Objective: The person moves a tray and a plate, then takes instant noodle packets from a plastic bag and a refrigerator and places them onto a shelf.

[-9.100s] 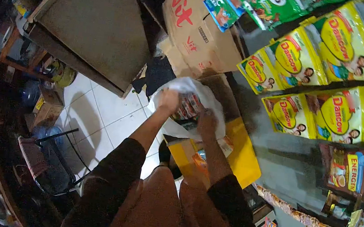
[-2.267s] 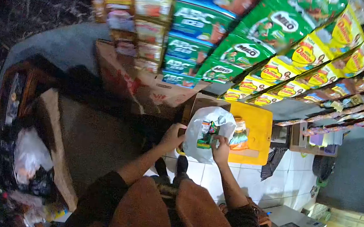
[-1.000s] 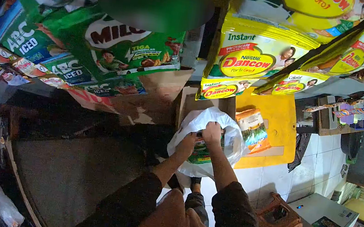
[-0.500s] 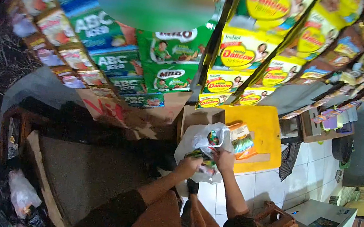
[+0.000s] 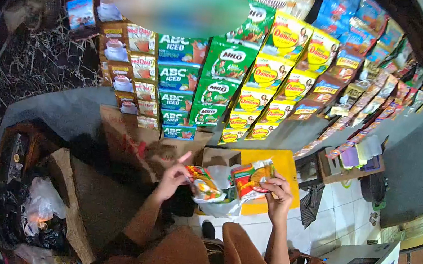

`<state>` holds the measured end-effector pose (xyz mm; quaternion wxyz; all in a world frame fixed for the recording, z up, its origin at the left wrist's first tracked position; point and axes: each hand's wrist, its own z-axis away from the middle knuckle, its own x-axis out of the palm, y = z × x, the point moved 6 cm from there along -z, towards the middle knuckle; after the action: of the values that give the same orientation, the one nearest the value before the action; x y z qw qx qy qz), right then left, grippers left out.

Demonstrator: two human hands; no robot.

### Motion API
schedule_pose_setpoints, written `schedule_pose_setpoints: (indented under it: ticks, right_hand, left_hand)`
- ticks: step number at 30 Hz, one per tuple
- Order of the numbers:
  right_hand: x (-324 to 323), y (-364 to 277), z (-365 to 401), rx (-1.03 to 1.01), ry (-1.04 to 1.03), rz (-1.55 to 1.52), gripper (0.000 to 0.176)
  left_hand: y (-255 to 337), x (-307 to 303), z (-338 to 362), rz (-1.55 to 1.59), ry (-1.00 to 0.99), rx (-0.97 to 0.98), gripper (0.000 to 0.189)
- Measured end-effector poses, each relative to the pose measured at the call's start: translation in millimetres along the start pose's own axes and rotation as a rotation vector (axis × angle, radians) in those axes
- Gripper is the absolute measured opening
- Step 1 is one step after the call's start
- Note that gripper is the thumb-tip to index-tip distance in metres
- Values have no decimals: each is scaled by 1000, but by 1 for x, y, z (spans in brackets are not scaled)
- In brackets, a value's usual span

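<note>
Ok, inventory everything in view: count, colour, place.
Left packet: 1, red and yellow, centre
Right packet: 1, red and orange, centre
Plastic bag: 1, white, beneath packets
Board: 1, yellow, behind right packet
Open box: 1, brown, behind packets
Carton: 1, brown, left
Dancow sachets: 2 strips, yellow, hanging
Milo sachets: 1 strip, green, hanging
ABC sachets: 1 strip, blue, hanging
Other sachets: many, mixed colours, hanging
Clear bag: 1, translucent, lower left
Tubs: several, purple and green, right
Pale box: 1, grey-white, lower right
Tiles: many, white, lower right
Left grip: 1, bare, holding left packet
Right grip: 1, bare, holding right packet
Foot: 1, dark, lower centre
</note>
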<state>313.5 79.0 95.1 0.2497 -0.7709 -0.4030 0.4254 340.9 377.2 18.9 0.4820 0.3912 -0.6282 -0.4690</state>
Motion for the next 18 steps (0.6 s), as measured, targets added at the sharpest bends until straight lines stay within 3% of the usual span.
schedule_pose_setpoints:
  ticks: [3,5,7,8,11,12,13,15,16,18]
  right_hand:
    - [-5,-46,-16,-117,27,-159,36]
    - [-1,-66,-25,-102,89,-396,35]
    - [12,-78,-28,-111,72,-571,33]
    - [17,-87,-27,-104,48,-578,30]
    - [32,-110,-24,-172,-20,-482,29]
    - [38,-115,-22,-190,-28,-484,29]
    - [45,-119,-19,-205,-36,-486,29]
    - [54,-127,-14,-227,-40,-470,29]
    - [58,-128,-12,-195,-36,-489,27]
    - [62,-123,-9,-168,-14,-437,28]
  left_hand:
    - [26,0,-9,546,-131,72,5]
    - [42,12,-15,625,-192,109,14]
    - [64,29,-18,763,-380,233,19]
    - [17,6,-37,979,-123,37,18]
    - [40,34,-45,1058,-375,-158,37]
    - [67,54,-44,1139,-554,-92,48]
    - [24,56,-62,1151,-361,-463,55]
    - [38,51,-54,1260,-434,40,58]
    - [22,54,-47,1153,-270,-308,51]
    - [49,55,-30,1090,-304,-252,48]
